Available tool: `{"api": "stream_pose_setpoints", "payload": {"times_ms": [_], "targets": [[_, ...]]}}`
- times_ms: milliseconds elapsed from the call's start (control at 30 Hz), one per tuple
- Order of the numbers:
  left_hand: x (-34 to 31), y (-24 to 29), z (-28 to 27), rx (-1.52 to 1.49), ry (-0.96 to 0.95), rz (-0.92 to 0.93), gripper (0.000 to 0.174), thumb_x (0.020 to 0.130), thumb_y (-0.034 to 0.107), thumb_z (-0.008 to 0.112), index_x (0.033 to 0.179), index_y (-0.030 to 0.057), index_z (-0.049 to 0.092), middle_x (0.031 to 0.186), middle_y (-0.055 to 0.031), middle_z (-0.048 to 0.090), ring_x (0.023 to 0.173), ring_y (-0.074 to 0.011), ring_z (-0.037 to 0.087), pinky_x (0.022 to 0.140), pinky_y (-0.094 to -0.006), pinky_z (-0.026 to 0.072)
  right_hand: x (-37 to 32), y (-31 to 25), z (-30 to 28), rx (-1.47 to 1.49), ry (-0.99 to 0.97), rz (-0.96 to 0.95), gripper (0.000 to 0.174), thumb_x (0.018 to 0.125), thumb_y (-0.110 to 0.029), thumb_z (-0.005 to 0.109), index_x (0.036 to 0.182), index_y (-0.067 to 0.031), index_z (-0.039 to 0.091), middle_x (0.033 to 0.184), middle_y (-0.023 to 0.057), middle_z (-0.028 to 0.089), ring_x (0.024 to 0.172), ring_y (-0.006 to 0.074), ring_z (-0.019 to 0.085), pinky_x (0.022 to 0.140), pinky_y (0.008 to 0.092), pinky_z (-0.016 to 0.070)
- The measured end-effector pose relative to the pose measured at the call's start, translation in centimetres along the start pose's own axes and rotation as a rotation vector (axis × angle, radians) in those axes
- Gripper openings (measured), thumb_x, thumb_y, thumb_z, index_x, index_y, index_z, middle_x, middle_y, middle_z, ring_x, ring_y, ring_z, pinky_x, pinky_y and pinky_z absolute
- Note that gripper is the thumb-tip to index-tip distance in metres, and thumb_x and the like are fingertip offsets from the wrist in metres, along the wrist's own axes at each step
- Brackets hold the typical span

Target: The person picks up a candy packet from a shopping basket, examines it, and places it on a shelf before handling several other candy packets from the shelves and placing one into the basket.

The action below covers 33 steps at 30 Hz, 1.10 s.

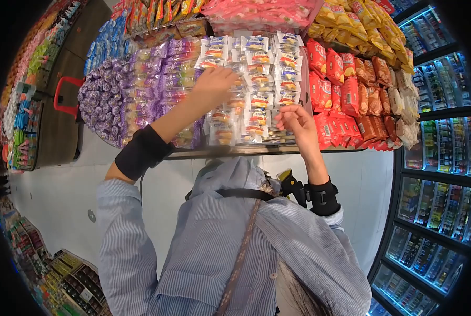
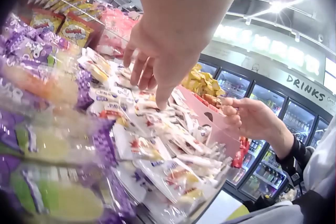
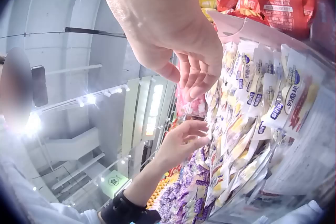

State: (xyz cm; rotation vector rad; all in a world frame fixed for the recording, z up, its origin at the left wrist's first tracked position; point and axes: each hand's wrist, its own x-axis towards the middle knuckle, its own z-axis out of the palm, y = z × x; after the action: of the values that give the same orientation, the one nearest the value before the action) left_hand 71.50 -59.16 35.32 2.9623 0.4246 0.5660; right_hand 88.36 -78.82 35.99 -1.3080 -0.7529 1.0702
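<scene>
White snack packets (image 1: 259, 100) with blue and red print lie in rows across the middle of the display. Over their left rows reaches my left hand (image 1: 212, 87), slightly blurred. In the left wrist view its bent, loose fingers (image 2: 142, 71) point down close over the packets, with nothing seen between them. My right hand (image 1: 300, 126) hovers at the right side of the same rows, beside the pink divider (image 3: 247, 26). Its fingers (image 3: 195, 77) hang loosely curled, and no packet shows in them.
Purple-wrapped snacks (image 1: 180, 73) and purple candies (image 1: 105, 95) fill the left side. Red packets (image 1: 333, 95) lie right of the divider, with yellow bags (image 1: 351, 21) behind. Glass-door drink fridges (image 1: 440, 142) line the right. A red handle (image 1: 61, 97) sticks out at left.
</scene>
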Motion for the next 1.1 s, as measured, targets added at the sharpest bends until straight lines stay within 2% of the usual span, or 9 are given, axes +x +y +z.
{"api": "stream_pose_setpoints", "payload": {"times_ms": [167, 300, 367, 567, 667, 867, 967, 1100], "targets": [[2.3, -5.3, -1.3, 0.165, 0.027, -0.116, 0.042, 0.065, 0.018, 0.067, 0.102, 0.0075, 0.050, 0.098, -0.0070, 0.051, 0.100, -0.0243, 0.046, 0.083, -0.0357, 0.0367, -0.3, -0.3, 0.0, 0.017, 0.007, 0.002, 0.014, 0.085, -0.008, 0.049, 0.095, 0.0014, 0.052, 0.081, 0.0076, 0.059, 0.067, 0.0102, 0.054, 0.064, 0.0223, 0.0436], [2.7, -6.8, -1.8, 0.176, -0.110, -0.111, 0.044, 0.063, 0.017, 0.069, 0.101, 0.0069, 0.049, 0.099, -0.0067, 0.050, 0.100, -0.0242, 0.046, 0.083, -0.0365, 0.0376, -0.5, -0.5, 0.1, 0.012, 0.022, -0.006, 0.014, 0.085, -0.008, 0.049, 0.095, 0.0017, 0.052, 0.081, 0.0076, 0.059, 0.067, 0.0101, 0.053, 0.064, 0.0223, 0.0436], [2.5, -7.1, -1.4, 0.187, -0.127, -0.039, 0.045, 0.062, 0.018, 0.070, 0.099, 0.0067, 0.049, 0.098, -0.0063, 0.049, 0.099, -0.0241, 0.046, 0.082, -0.0378, 0.0388, -0.5, -0.4, 0.0, 0.017, 0.016, -0.016, 0.014, 0.085, -0.008, 0.049, 0.095, 0.0019, 0.052, 0.081, 0.0075, 0.059, 0.067, 0.0100, 0.053, 0.064, 0.0222, 0.0436], [2.3, -6.8, -1.4, 0.242, -0.124, 0.010, 0.041, 0.064, 0.014, 0.067, 0.100, 0.0068, 0.049, 0.097, -0.0066, 0.050, 0.099, -0.0233, 0.047, 0.083, -0.0373, 0.0385, -0.7, -0.4, 0.0, 0.011, 0.024, -0.002, 0.014, 0.085, -0.008, 0.049, 0.095, 0.0014, 0.052, 0.081, 0.0071, 0.059, 0.067, 0.0098, 0.054, 0.064, 0.0221, 0.0436], [2.2, -6.4, -1.9, 0.242, -0.214, 0.029, 0.046, 0.064, 0.011, 0.068, 0.105, 0.0056, 0.047, 0.102, -0.0076, 0.049, 0.101, -0.0244, 0.046, 0.086, -0.0359, 0.0366, -0.7, -0.2, 0.0, 0.002, 0.020, -0.005, 0.014, 0.085, -0.008, 0.049, 0.095, 0.0010, 0.052, 0.081, 0.0070, 0.060, 0.067, 0.0098, 0.054, 0.064, 0.0221, 0.0436], [1.4, -6.4, -1.1, 0.322, -0.241, 0.036, 0.041, 0.065, 0.005, 0.063, 0.103, 0.0058, 0.048, 0.102, -0.0073, 0.051, 0.100, -0.0231, 0.047, 0.084, -0.0349, 0.0364, -0.6, -0.1, 0.1, 0.004, 0.007, -0.011, 0.014, 0.085, -0.008, 0.049, 0.095, 0.0012, 0.052, 0.081, 0.0069, 0.059, 0.067, 0.0099, 0.054, 0.064, 0.0222, 0.0436], [1.3, -6.8, -0.6, 0.328, -0.181, 0.068, 0.039, 0.064, 0.004, 0.061, 0.101, 0.0060, 0.049, 0.101, -0.0068, 0.051, 0.099, -0.0224, 0.047, 0.082, -0.0347, 0.0366, -0.7, -0.3, 0.2, 0.006, 0.009, -0.007, 0.015, 0.085, -0.008, 0.048, 0.096, 0.0015, 0.052, 0.081, 0.0071, 0.059, 0.067, 0.0100, 0.054, 0.064, 0.0223, 0.0436], [1.4, -6.6, -0.6, 0.321, -0.170, 0.076, 0.028, 0.068, 0.005, 0.055, 0.096, 0.0064, 0.051, 0.094, -0.0053, 0.053, 0.098, -0.0198, 0.048, 0.083, -0.0342, 0.0367, -0.7, -0.3, 0.2, 0.008, 0.010, -0.011, 0.015, 0.086, -0.009, 0.049, 0.096, 0.0017, 0.052, 0.081, 0.0072, 0.059, 0.067, 0.0101, 0.054, 0.064, 0.0224, 0.0436]]}}
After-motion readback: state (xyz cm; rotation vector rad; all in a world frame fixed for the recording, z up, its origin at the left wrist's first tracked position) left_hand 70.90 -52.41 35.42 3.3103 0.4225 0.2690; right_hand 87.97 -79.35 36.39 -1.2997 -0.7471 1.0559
